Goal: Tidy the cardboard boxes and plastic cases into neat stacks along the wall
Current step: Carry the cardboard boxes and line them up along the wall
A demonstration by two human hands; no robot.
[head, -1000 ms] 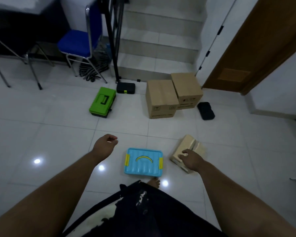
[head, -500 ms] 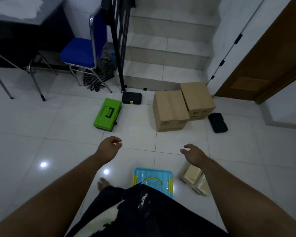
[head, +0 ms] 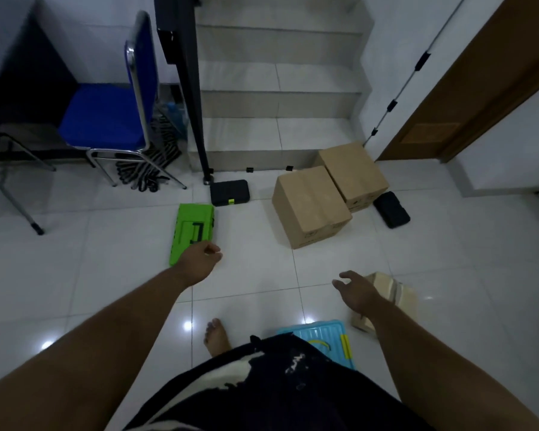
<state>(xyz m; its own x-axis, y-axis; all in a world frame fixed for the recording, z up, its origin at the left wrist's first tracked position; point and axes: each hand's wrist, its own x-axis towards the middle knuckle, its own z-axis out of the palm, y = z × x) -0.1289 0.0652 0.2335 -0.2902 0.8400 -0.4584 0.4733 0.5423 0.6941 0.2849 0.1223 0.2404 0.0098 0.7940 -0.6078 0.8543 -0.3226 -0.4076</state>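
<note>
Tiles open ahead; left hand loosely curled, empty; right hand spread, empty; two touching cardboard boxes; two black cases; one green case; one blue case

Two cardboard boxes are sitting touching by the stairs; a green case, a black case and a blue case are lying flat, scattered.

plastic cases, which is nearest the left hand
The green case, right by the left hand; both black cases and the blue case lie farther off.
</note>
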